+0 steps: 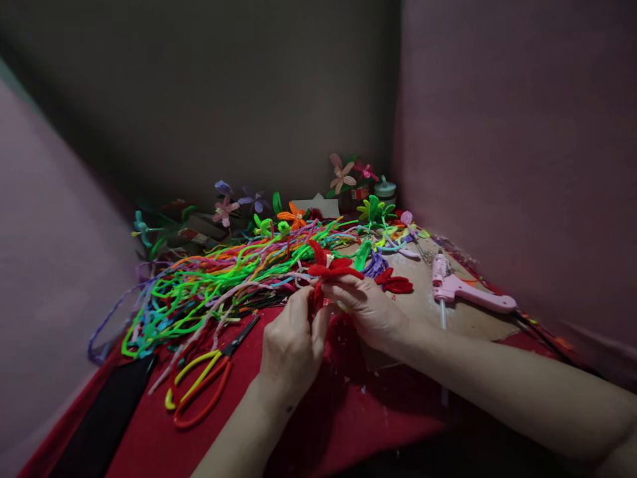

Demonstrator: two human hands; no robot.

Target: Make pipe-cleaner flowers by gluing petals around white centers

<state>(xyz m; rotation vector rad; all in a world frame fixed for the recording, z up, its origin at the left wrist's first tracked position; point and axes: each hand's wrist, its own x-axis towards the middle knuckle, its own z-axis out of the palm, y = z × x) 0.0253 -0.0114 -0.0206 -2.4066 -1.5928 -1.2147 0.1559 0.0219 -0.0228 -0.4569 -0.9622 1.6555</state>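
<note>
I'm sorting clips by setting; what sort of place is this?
Probably a small craft-making corner: a pile of long, multicoloured fuzzy stems, a pink plastic glue gun and dark-bladed scissors with red and yellow handles suggest it.

From here I see flower (332, 271) in fingers (343, 292) | scissors (227, 352) left, on desk (348, 411) | pipe cleaners (209, 279) behind scissors | glue gun (442, 287) right, on cardboard (472, 322) | other flowers (225, 211) behind pipe cleaners

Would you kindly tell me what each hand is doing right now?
Left hand: closed, holding the red flower low down.
Right hand: closed, holding the same flower.
</note>
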